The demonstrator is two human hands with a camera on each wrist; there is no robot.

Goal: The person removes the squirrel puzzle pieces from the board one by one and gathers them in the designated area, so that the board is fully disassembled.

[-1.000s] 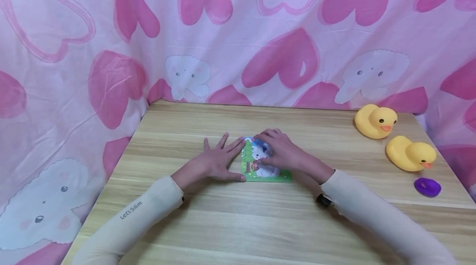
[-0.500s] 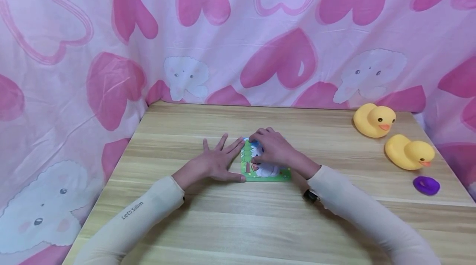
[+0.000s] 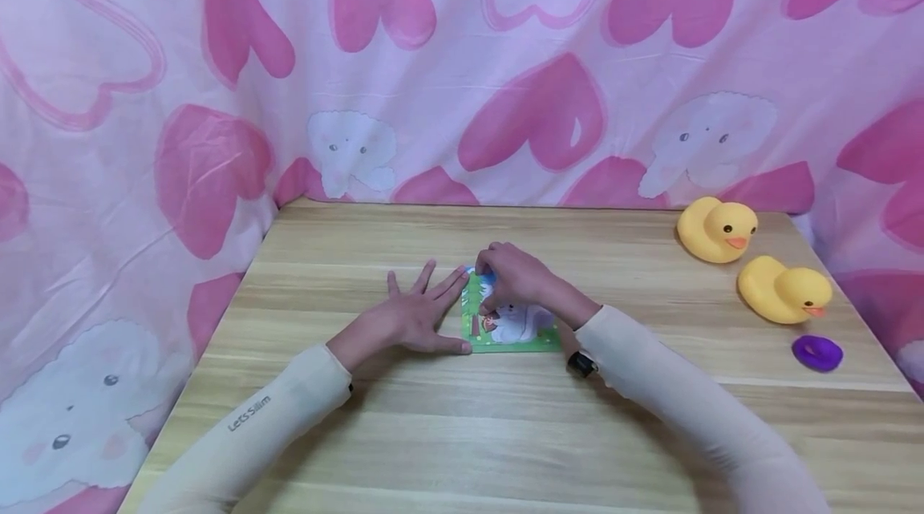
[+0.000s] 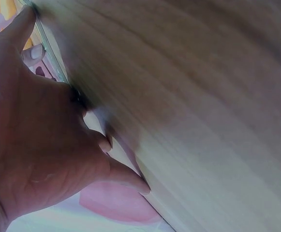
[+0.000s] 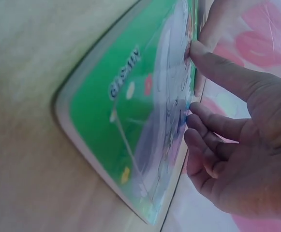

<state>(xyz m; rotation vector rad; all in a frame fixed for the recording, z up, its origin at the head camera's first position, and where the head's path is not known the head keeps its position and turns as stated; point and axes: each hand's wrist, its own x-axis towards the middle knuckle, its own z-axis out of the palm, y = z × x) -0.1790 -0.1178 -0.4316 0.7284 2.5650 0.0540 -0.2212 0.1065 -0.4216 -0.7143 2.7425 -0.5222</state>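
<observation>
A small picture board [image 3: 520, 328] with rounded corners lies flat on the wooden table; its green edge, tree and white animal show, and thin seam lines cross its surface in the right wrist view. My left hand [image 3: 415, 320] rests at the board's left side, fingers spread and straight, thumb at the lower left corner. Over the upper middle of the board is my right hand [image 3: 523, 277], thumb and bent fingertips touching its face. In the right wrist view, the right thumb [image 5: 227, 70] and fingers stand apart with no separate thing visible between them. This hand hides part of the picture.
Two yellow rubber ducks [image 3: 717, 230] [image 3: 783, 289] stand at the table's right side. A purple ring-shaped thing [image 3: 817, 353] lies just in front of them. A pink curtain with hearts [image 3: 534, 113] hangs behind and beside the wooden table [image 3: 433, 434].
My right hand has slid left across the board, uncovering more of its right part and covering the animal's face. My left hand has stayed at the board's left side. The head view has shifted slightly.
</observation>
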